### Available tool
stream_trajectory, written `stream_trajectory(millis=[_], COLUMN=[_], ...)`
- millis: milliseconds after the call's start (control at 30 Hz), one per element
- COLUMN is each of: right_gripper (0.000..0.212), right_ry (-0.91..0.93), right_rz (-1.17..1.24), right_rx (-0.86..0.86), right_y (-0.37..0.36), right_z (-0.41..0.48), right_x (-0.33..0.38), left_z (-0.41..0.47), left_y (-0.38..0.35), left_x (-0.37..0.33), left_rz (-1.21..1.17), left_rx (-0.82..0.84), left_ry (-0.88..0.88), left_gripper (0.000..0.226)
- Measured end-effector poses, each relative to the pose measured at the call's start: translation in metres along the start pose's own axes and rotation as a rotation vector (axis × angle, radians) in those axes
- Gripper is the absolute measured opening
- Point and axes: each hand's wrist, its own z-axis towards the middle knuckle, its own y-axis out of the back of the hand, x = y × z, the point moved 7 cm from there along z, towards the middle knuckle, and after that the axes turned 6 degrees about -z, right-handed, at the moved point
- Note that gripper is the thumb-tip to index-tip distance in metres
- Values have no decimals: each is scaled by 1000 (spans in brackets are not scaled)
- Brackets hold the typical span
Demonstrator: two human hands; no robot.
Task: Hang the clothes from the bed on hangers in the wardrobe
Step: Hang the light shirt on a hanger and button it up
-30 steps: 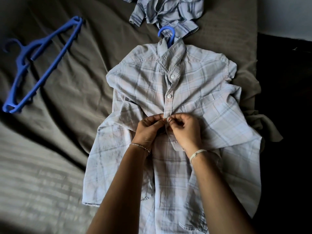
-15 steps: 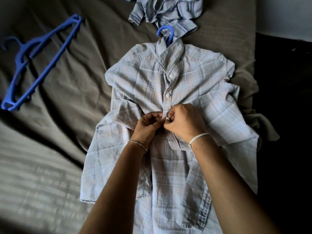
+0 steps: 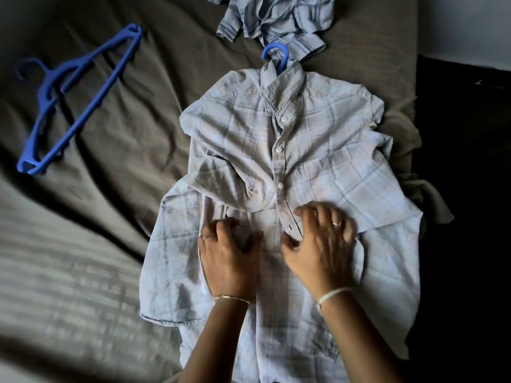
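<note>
A pale plaid shirt lies face up on the bed, buttoned at its top three buttons, with the blue hook of a hanger sticking out of its collar. My left hand rests on the shirt's front left of the placket, fingers loosely bent. My right hand hovers or rests on the fabric right of the placket, fingers spread and blurred. Neither hand holds anything.
A spare blue hanger lies on the dark grey sheet at the upper left. A crumpled striped shirt sits above the hook. The bed's right edge drops to a dark floor.
Both hands let go of the button at the placket, moved apart and down, and now lie spread on the shirt. The third button is fastened.
</note>
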Motion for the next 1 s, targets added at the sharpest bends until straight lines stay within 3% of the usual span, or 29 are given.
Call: stream_trajectory(millis=[167,333,400,500,567,700,767,833,1000], right_gripper=[56,53,46,35,29,25,28,38,40], right_ry=[-141,-67,-68,-76,-70,-70,-76,-122,-163], right_rz=[-151,-134,-62,147,294,456,508,638,796], right_rx=[29,1,-12,-63,-121,-108,-34,141,595], right_y=[-5,-2,1,7,13,27,25,13,-20], right_z=[-44,-42,-40,-43,-46,-53,-59,-65,-73], right_x=[-11,-10,-13,-22,-28,-27,-24,-23,-16], left_z=[1,4,3,2,0,-18,-31,-44,-64], left_y=[2,12,15,27,36,55,64,65,34], left_x=[5,13,17,18,17,5,4,9,21], left_rz=[64,168,151,-94,-261,-310,-318,-304,-81], left_rx=[67,-18,9,53,51,74,83,156,591], left_ry=[-61,21,21,51,80,17,-4,33,190], left_gripper=[37,43,45,42,32,9,4,15,31])
